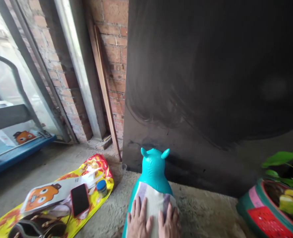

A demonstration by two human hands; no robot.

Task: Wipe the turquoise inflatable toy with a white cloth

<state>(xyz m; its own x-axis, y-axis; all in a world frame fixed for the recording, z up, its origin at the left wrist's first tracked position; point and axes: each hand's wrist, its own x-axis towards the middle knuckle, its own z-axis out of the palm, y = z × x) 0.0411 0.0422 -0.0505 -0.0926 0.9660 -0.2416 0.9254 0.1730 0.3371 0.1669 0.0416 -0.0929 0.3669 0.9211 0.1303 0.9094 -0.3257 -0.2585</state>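
A turquoise inflatable animal toy (pixel 154 168) with two small ears stands on the floor in front of me, its head towards the dark board. Over its back lies a whitish cloth (pixel 152 200) with pale purple stripes. My left hand (pixel 138 219) rests flat on the left part of the cloth, fingers spread. On the right part, my right hand (pixel 168 219) also lies flat with its fingers apart. Both palms face down, and neither hand grips anything. The lower part of the toy runs out of the frame.
A large blackboard (pixel 198 82) leans behind the toy. Left, a yellow plastic sheet (pixel 89 219) bears a phone (pixel 79 200), a blue-lidded jar (pixel 101 187), a printed bag (pixel 43 197) and a brown handbag (pixel 39 228). A painted plant pot (pixel 255 205) stands right; a blue-based trolley (pixel 19 152), far left.
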